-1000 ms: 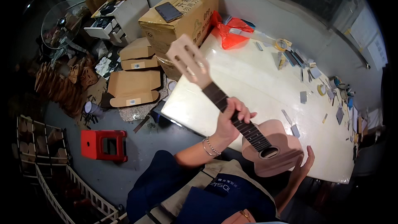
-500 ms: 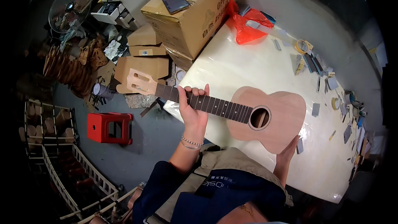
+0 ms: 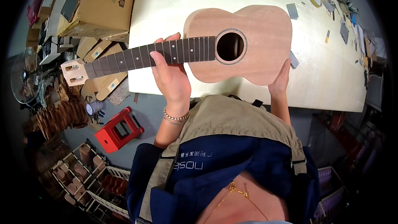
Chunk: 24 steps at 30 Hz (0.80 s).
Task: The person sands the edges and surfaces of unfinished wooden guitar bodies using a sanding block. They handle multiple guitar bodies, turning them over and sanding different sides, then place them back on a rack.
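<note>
- So the ukulele (image 3: pixel 203 49) has swung since the earlier frame: headstock (image 3: pixel 74 73) now sits lower in view than the body (image 3: pixel 265 37).
- Left grip (image 3: pixel 172 79): wrapped round the neck (image 3: pixel 124 60), thumb in front.
- Right grip (image 3: pixel 280 79): against the body's end, fingers partly hidden, can't tell how closed.
- Ukulele's over the tabletop (image 3: pixel 331 83).

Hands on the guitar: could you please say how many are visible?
2: the left hand around the guitar's neck; the right hand, partly hidden, at the body's lower-right edge.
</note>
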Available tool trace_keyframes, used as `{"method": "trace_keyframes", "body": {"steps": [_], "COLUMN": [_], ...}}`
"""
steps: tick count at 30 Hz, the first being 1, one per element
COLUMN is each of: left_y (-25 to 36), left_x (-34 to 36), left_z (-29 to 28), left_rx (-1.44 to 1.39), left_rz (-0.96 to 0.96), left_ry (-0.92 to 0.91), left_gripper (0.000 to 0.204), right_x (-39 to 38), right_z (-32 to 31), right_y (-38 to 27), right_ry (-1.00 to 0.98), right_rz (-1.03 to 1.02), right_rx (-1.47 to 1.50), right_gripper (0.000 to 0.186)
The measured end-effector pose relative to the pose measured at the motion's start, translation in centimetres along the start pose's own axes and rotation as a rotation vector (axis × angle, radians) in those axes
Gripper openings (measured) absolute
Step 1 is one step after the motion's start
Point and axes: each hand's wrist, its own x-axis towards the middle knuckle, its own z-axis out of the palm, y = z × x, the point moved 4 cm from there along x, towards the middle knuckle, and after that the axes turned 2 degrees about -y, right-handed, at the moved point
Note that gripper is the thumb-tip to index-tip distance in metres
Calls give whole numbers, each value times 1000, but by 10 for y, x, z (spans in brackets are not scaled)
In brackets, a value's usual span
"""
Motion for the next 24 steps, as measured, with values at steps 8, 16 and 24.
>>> {"method": "trace_keyframes", "body": {"steps": [8,16,24], "left_y": [-1,4,1], "left_x": [-3,-9,-1], "left_z": [6,7,-11], "left_rx": [-113,-204,-269], "left_rz": [95,172,151], "left_ry": [-97,-170,36], "left_gripper": [42,43,41], "right_x": [-2,-3,-10], "right_z": [-10,-11,-11], "right_y": [-11,-18,-17], "right_ry": [60,89,-68], "right_rz": [-131,-189,-173], "right_rx": [-14,-1,-52], "right_gripper": [55,56,76]}}
